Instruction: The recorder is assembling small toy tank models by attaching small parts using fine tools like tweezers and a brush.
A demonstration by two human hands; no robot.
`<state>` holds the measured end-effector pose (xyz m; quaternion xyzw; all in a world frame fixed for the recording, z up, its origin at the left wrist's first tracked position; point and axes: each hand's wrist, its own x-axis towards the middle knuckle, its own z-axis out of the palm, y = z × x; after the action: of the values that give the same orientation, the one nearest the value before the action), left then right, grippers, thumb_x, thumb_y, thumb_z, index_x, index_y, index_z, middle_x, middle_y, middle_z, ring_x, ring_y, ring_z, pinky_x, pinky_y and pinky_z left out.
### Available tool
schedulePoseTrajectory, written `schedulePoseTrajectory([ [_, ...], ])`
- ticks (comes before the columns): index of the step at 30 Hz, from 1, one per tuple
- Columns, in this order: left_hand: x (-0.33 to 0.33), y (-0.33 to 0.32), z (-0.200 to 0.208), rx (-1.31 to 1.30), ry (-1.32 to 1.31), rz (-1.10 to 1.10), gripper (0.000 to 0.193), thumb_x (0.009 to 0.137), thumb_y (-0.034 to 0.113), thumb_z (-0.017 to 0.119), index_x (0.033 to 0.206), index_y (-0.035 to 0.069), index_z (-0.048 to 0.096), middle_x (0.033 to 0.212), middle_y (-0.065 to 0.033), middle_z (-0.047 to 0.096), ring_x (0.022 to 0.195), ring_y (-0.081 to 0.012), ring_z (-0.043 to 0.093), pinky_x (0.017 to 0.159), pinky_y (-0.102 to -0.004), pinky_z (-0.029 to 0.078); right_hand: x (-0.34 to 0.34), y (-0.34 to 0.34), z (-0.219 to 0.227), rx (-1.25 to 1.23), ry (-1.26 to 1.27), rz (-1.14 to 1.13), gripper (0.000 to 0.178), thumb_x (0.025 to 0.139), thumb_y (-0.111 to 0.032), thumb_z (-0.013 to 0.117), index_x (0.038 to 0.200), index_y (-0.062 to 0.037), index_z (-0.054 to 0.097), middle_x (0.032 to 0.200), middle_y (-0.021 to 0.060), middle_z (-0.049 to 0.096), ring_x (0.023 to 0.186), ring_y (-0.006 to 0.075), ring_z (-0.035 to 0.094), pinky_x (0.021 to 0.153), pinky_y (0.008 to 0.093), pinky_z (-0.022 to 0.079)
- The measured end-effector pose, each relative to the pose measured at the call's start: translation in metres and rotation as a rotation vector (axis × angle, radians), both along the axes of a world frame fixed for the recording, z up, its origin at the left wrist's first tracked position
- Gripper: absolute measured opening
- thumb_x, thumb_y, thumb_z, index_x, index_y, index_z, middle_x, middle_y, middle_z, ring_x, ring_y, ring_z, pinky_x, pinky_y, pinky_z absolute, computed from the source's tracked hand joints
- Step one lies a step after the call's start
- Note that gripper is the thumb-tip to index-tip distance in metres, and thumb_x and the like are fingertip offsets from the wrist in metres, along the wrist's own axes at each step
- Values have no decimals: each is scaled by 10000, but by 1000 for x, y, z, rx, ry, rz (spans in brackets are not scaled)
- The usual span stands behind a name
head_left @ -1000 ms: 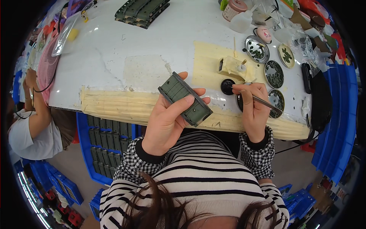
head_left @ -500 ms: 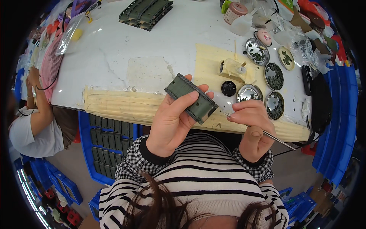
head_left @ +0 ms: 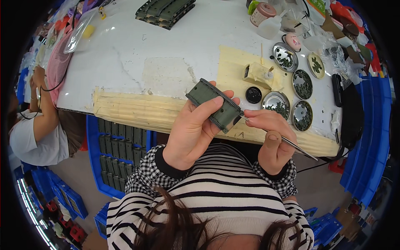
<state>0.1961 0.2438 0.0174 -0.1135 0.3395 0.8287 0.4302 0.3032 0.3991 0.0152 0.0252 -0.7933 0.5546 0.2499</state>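
Observation:
My left hand [head_left: 185, 135] is closed round a dark green camouflage model tank hull [head_left: 205, 96], with ridged dark tracks along its long sides. It is tilted, and my thumb lies across its face. In my right hand [head_left: 277, 139] are slim metal tweezers [head_left: 296, 146], their rear end sticking out to the lower right. The tweezer tips meet the right end of the hull, or come very close. Whether a tiny part sits in the tips is too small to tell.
Round metal dishes [head_left: 302, 115] of small green parts stand on the right, around a black cap [head_left: 253, 95] and a tape-covered block [head_left: 257, 76]. More hulls [head_left: 164, 12] lie at the far edge; others fill a blue crate [head_left: 96, 166] below. A person [head_left: 39, 135] sits at left.
The tweezer tips have come in to the right end of the hull, where a small gap showed before. The whole view has shifted slightly.

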Motion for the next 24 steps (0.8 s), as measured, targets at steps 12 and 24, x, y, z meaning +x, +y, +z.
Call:
schedulePoseTrajectory([
  [12, -1, 0, 0, 7, -28, 0, 388, 939, 66, 558, 1296, 29, 410, 1242, -163, 543, 1180, -281, 556, 967, -381, 514, -4, -1, 1, 44, 32, 0, 186, 919, -89, 566, 1008, 40, 667, 988, 191, 680, 926, 298, 660, 809, 346, 521],
  [24, 1, -1, 0, 13, -41, 10, 379, 940, 67, 559, 1288, 31, 414, 1233, -158, 538, 1187, -283, 550, 972, -381, 511, -4, -2, 2, 193, 63, 11, 211, 799, 8, 645, 1007, 39, 663, 983, 183, 669, 953, 324, 666, 812, 368, 531],
])
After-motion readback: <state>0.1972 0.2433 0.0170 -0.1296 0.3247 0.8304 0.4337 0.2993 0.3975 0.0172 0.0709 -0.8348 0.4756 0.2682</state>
